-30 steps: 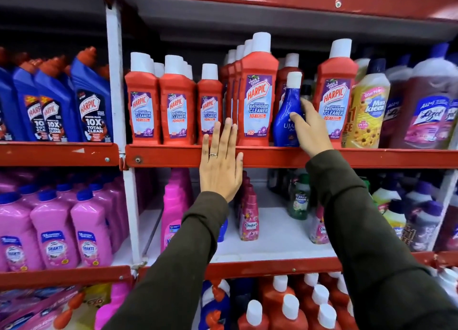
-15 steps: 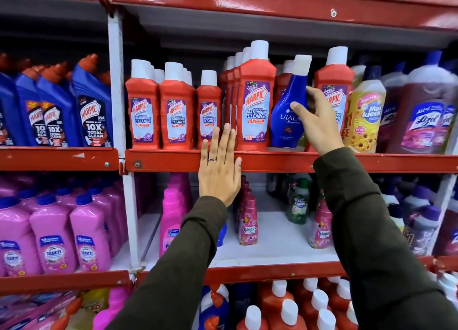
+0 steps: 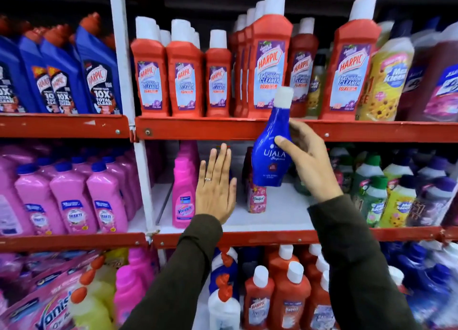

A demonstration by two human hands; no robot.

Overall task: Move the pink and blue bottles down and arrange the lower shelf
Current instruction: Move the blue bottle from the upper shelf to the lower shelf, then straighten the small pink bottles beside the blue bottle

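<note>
My right hand [image 3: 307,156] grips a blue Ujala bottle [image 3: 269,153] with a white cap, held tilted in the air in front of the red edge of the upper shelf [image 3: 198,128]. The bottle's base hangs over the white lower shelf [image 3: 280,210]. My left hand [image 3: 216,188] is flat and empty, fingers up, in front of the lower shelf between a pink Vanish bottle [image 3: 184,188] and a small pink Comfort bottle [image 3: 256,198], which the blue bottle partly hides.
Red Harpic bottles [image 3: 269,56] fill the upper shelf, with a yellow Max Kleen bottle [image 3: 386,79] at the right. Pink bottles [image 3: 71,195] stand lower left beyond a white upright [image 3: 143,171]. Green and yellow bottles [image 3: 379,193] crowd the lower shelf's right side.
My right hand lifted the blue bottle off the upper shelf and brought it down in front of the shelf edge. My left hand dropped from the upper edge to the lower shelf opening.
</note>
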